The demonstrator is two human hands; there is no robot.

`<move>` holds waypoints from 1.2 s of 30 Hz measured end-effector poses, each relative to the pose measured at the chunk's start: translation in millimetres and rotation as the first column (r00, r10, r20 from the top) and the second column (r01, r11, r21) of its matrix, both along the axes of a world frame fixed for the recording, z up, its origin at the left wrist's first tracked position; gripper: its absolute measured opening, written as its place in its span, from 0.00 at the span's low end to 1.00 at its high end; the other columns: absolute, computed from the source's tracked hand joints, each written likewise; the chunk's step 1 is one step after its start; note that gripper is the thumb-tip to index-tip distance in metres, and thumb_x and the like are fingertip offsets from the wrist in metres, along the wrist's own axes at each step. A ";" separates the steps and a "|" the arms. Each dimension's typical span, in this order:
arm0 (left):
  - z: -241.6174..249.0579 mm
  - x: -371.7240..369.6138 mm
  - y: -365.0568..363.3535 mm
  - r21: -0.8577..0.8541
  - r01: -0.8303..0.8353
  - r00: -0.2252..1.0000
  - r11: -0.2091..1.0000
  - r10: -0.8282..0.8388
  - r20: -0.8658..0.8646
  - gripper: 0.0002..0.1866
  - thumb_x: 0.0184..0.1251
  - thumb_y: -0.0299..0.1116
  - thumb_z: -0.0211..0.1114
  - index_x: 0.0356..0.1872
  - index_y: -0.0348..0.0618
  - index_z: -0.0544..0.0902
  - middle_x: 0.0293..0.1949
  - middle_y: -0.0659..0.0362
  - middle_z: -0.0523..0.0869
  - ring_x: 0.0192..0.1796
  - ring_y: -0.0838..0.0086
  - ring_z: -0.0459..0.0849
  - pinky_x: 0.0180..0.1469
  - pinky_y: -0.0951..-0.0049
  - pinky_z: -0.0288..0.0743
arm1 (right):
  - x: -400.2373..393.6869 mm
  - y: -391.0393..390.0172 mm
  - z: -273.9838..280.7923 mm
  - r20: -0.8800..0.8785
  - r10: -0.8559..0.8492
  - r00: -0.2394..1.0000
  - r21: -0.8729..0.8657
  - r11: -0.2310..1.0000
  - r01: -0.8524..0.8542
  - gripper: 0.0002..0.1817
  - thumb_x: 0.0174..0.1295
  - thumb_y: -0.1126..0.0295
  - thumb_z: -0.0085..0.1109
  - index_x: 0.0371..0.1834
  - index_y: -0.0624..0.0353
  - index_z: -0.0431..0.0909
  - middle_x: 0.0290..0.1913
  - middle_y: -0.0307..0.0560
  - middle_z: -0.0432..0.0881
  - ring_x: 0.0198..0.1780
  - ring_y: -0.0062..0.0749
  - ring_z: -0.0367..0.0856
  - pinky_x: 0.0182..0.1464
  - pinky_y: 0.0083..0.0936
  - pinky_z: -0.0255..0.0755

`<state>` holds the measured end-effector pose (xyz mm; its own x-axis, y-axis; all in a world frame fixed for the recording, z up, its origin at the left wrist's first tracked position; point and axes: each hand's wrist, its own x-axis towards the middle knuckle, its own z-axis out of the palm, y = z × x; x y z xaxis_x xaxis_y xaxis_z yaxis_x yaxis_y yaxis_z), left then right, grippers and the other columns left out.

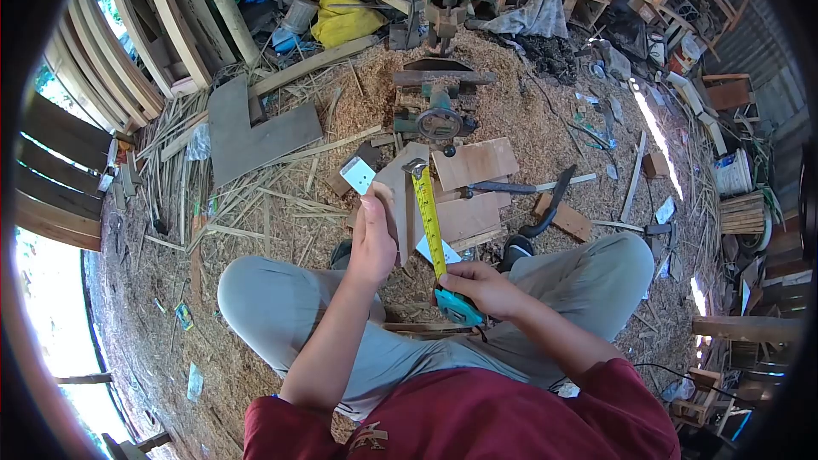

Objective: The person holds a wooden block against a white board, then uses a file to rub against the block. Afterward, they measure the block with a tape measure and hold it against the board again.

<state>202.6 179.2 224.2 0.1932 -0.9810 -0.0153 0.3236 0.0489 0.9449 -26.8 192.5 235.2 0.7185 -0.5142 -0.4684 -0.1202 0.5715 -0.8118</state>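
My right hand [484, 288] is closed around a teal tape measure [460, 308]. Its yellow blade [429, 220] is drawn out, and the metal hook end lies by the upper part of a flat, angled wooden board [412, 162]. My left hand [375, 243] grips the left edge of that board, fingers partly hidden behind it. A small white plate with dark dots [358, 175] is just above my left fingertips. To the right of the tape lie light wooden boards [475, 163] and a dark-handled tool [503, 188].
A green machine with a round handwheel [440, 123] stands ahead amid sawdust. A dark curved tool [552, 202] rests by a wood block [567, 220]. A grey L-shaped sheet [234, 140], wood strips and a yellow sack [345, 20] are at the left.
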 end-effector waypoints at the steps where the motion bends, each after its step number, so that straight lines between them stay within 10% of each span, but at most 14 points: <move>1: 0.3 -1.9 -0.5 -0.009 0.005 1.000 1.000 -0.005 -0.012 0.36 0.86 0.60 0.36 0.70 0.35 0.70 0.61 0.54 0.80 0.61 0.72 0.79 0.66 0.70 0.70 | 0.4 -0.1 -0.2 0.004 -0.006 1.000 0.009 1.000 0.006 0.17 0.79 0.60 0.56 0.53 0.65 0.84 0.42 0.38 0.88 0.42 0.19 0.82 0.48 0.22 0.76; 7: 37.7 -15.3 -1.1 -0.018 0.110 0.994 0.994 -0.110 -0.015 0.53 0.74 0.77 0.28 0.76 0.37 0.67 0.66 0.46 0.81 0.62 0.60 0.84 0.63 0.57 0.79 | 2.4 0.1 -2.0 0.004 -0.022 1.000 0.020 1.000 0.022 0.17 0.79 0.60 0.57 0.52 0.65 0.84 0.41 0.38 0.87 0.41 0.18 0.81 0.46 0.21 0.76; 28: 48.2 -28.3 -0.4 0.006 0.159 0.925 0.987 -0.147 -0.349 0.54 0.73 0.78 0.27 0.75 0.36 0.67 0.65 0.44 0.82 0.66 0.54 0.82 0.69 0.53 0.75 | 9.1 3.9 -15.5 -0.085 -0.006 0.996 -0.026 1.000 0.004 0.19 0.76 0.57 0.58 0.47 0.65 0.86 0.37 0.39 0.86 0.37 0.20 0.79 0.42 0.22 0.75; 36: 47.4 -28.8 1.0 -0.085 0.086 0.967 0.993 -0.104 -0.234 0.29 0.79 0.42 0.61 0.69 0.30 0.71 0.60 0.39 0.84 0.58 0.53 0.88 0.61 0.54 0.83 | 9.5 5.9 -15.9 -0.108 -0.022 0.994 0.000 1.000 0.022 0.19 0.76 0.57 0.59 0.47 0.65 0.86 0.37 0.39 0.86 0.36 0.21 0.80 0.41 0.23 0.75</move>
<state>173.9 180.2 271.6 0.0983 -0.9949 0.0233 0.5450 0.0734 0.8352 -17.3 198.5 219.2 0.6522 -0.5287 -0.5432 -0.1944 0.5760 -0.7940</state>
